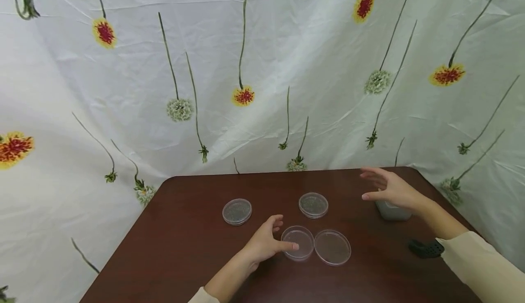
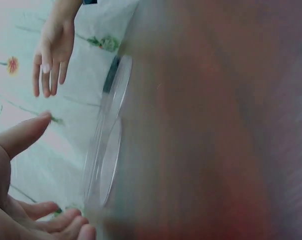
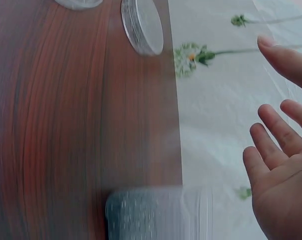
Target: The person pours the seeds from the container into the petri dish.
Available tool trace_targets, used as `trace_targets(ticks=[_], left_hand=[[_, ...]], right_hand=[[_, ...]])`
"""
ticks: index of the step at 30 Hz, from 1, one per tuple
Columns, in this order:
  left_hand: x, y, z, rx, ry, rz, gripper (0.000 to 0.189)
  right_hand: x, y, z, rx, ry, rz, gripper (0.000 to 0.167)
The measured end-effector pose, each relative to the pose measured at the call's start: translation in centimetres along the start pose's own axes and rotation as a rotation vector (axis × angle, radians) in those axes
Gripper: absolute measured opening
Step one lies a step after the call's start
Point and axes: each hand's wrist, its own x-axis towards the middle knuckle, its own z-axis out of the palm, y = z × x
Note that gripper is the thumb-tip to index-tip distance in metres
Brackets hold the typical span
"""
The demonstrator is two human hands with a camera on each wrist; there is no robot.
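Observation:
My left hand (image 1: 262, 243) is beside a clear petri dish half (image 1: 302, 235), its thumb overlapping that dish in the head view. Thumb and fingers are spread apart, with nothing between them. Just right of that dish lies another clear round dish half (image 1: 332, 248), flat on the table. Farther right, my right hand (image 1: 391, 191) hovers in the air with fingers extended and holds nothing. Below it stands a grey container (image 1: 393, 213), partly hidden by the hand; in the right wrist view a box with clear sides and a dark part (image 3: 156, 215) shows.
Two closed petri dishes stand toward the back, one at left (image 1: 237, 211) and one near the middle (image 1: 313, 205). A black strap (image 1: 426, 249) shows by the right sleeve. Behind the dark brown table (image 1: 184, 239) hangs a white flowered cloth (image 1: 213, 66).

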Motion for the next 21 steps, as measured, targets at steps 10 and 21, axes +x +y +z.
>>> trace_targets(ticks=[10,21], left_hand=[[-2.0,-0.6,1.1,0.034,-0.023,-0.001,0.105],[-1.4,-0.9,1.3,0.075,-0.021,0.001,0.105]], right_hand=[[-2.3,2.0,-2.1,-0.085,0.062,0.052,0.082],[-2.9,5.3,-4.0,0.019,0.14,0.225,0.092]])
